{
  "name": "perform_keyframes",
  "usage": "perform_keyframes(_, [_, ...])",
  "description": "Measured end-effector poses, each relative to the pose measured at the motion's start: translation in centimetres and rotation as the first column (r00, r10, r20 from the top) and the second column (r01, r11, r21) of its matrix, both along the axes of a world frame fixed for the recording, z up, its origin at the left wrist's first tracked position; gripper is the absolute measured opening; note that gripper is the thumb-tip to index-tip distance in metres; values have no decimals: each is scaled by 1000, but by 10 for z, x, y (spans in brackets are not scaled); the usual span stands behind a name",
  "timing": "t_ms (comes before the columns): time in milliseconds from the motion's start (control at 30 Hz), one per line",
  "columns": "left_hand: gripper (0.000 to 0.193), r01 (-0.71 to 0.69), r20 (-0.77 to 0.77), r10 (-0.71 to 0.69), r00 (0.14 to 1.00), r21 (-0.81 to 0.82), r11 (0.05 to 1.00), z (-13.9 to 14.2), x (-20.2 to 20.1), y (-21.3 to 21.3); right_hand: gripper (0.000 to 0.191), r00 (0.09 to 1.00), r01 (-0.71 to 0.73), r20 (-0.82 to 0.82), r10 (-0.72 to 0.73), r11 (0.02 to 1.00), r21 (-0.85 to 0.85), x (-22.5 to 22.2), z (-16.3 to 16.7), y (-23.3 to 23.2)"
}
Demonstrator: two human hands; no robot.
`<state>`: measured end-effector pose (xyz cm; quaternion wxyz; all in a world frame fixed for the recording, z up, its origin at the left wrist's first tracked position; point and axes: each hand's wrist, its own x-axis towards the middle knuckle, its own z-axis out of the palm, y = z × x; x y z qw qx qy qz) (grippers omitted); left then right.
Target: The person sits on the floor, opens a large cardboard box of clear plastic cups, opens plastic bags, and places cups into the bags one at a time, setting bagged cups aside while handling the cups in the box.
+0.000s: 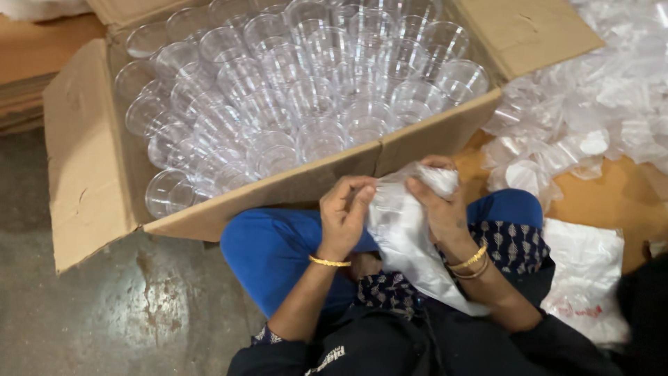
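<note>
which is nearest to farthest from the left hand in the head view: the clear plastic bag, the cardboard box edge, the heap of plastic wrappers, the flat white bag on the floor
From the left hand:
1. clear plastic bag, gripped by its fingers, just to the right
2. cardboard box edge, directly above the hand
3. Flat white bag at lower right and heap of plastic wrappers at upper right: too close to call

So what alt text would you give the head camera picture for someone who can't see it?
Seen from above, a seated person's left hand and right hand grip a clear plastic sleeve over their lap. Ahead lies an open cardboard box packed with clear plastic cups.
</note>
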<state>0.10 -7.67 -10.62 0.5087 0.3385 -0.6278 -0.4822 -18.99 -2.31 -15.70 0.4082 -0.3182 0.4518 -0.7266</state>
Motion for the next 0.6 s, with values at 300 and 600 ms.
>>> perform_keyframes(300, [54, -186, 703, 482, 523, -457, 870, -10, 111, -138, 20, 959, 49, -279, -38, 998, 32, -81, -76, 8])
perform_keyframes(600, [101, -149, 936, 221, 276, -185, 971, -10, 93, -167, 27, 911, -12, -404, 88, 982, 187, -97, -69, 19])
